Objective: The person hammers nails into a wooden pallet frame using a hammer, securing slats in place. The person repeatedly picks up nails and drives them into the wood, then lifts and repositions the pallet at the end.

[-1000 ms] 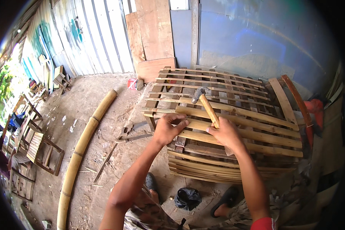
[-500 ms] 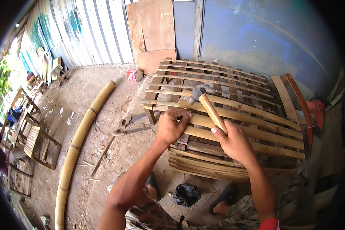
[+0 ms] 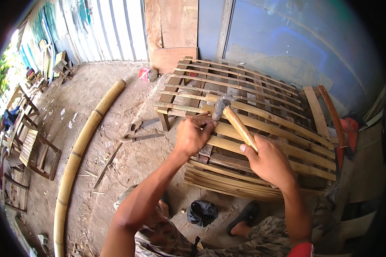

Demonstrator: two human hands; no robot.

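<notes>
Hammer (image 3: 240, 129), wooden-handled with a grey metal head, sits in the person's right hand (image 3: 271, 162), fingers wrapped round the lower handle and thumb laid along it. From where I stand, its blurred head is over the left ends of the bamboo slats (image 3: 270, 116), just beside the left hand (image 3: 194, 133). That hand is at the slat ends, thumb and forefinger drawn together; whether they pinch anything small, I cannot tell. The slats lie in rows across a wooden frame (image 3: 164, 120) near the blue-grey wall (image 3: 278, 34). On its near side is a stack of thin bamboo strips (image 3: 227, 182), with a black plastic bag (image 3: 202, 213) between the person's feet. Leftward, a long bamboo pole (image 3: 75, 160) stretches over the dirty floor.
</notes>
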